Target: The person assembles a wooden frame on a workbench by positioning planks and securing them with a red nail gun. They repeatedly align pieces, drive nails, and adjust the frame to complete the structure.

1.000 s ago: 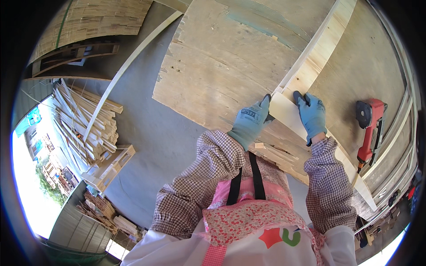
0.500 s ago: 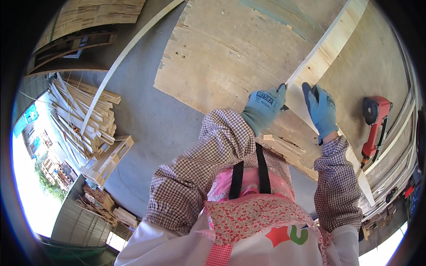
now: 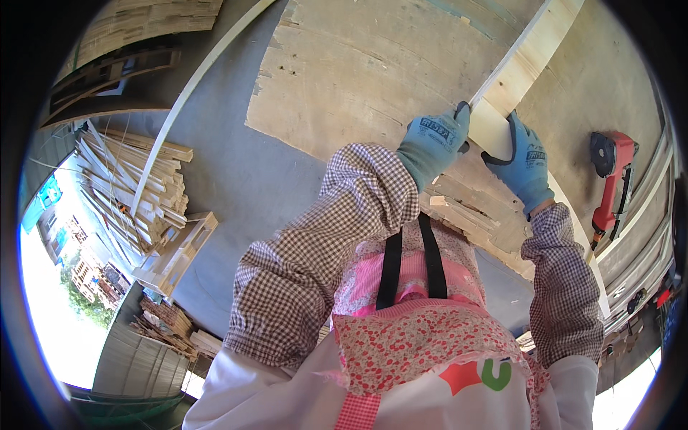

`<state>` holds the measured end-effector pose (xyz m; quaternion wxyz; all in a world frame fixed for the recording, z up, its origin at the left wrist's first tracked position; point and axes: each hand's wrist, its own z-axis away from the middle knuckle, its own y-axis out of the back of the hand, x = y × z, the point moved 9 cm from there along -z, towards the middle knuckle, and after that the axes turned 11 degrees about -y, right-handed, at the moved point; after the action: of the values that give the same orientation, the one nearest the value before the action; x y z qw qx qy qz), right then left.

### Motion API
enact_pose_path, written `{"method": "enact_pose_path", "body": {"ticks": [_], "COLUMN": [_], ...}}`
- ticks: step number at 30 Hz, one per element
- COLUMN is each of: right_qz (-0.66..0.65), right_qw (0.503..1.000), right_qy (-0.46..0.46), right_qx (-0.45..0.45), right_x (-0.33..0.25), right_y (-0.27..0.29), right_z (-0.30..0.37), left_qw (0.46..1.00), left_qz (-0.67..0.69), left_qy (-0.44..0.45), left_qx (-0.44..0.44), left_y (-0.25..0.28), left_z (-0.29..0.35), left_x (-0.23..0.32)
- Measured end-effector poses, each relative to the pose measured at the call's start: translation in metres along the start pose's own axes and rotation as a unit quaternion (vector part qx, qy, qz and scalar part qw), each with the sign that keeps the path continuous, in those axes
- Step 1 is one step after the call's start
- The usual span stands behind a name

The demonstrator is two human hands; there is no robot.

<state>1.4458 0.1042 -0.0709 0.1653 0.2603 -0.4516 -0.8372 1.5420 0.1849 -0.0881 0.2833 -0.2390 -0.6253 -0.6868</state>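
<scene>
Left hand grips pale board, right hand spans it

One view: head fisheye, left lens of a side-by-side pair. Faces steeply down, upright, unmirrored. Left hand and right hand at middle range, above and right of frame centre. Apron below both hands, close to the lens; checked sleeves run up to them. Tabletop extends past the hands to the top edge. Coverage is wide: floor and bright opening left of left hand, the opening far off at the rim. Straight edges bow; corners black.
</scene>
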Motion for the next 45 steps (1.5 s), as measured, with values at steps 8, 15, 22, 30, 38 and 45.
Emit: {"method": "enact_pose_path", "body": {"ticks": [8,15,22,30,38,45], "right_qz": [0.019,0.035,0.114,0.224,0.205,0.164], "right_qw": [1.0,0.999,0.979,0.947,0.96,0.974], "right_qy": [0.02,-0.007,-0.15,-0.229,-0.174,-0.159], "right_qx": [0.004,0.014,0.076,-0.029,-0.084,-0.006], "right_x": [0.0,0.007,0.154,0.355,0.329,0.338], "right_y": [-0.001,0.002,0.034,0.006,0.062,0.04], "right_z": [-0.002,0.006,0.105,0.173,0.195,0.177], "left_qw": [0.99,0.992,0.979,0.937,0.91,0.953], "left_qz": [-0.112,-0.09,0.146,0.255,0.298,0.134], "left_qy": [-0.024,-0.009,0.12,0.237,0.281,0.271], "left_qx": [-0.083,-0.082,-0.077,0.031,0.064,0.031], "left_y": [-0.001,-0.005,0.016,-0.014,-0.012,-0.007], "left_z": [-0.009,-0.012,-0.01,-0.004,0.01,0.016], "left_x": [-0.006,-0.005,0.012,-0.043,-0.042,-0.049]}}
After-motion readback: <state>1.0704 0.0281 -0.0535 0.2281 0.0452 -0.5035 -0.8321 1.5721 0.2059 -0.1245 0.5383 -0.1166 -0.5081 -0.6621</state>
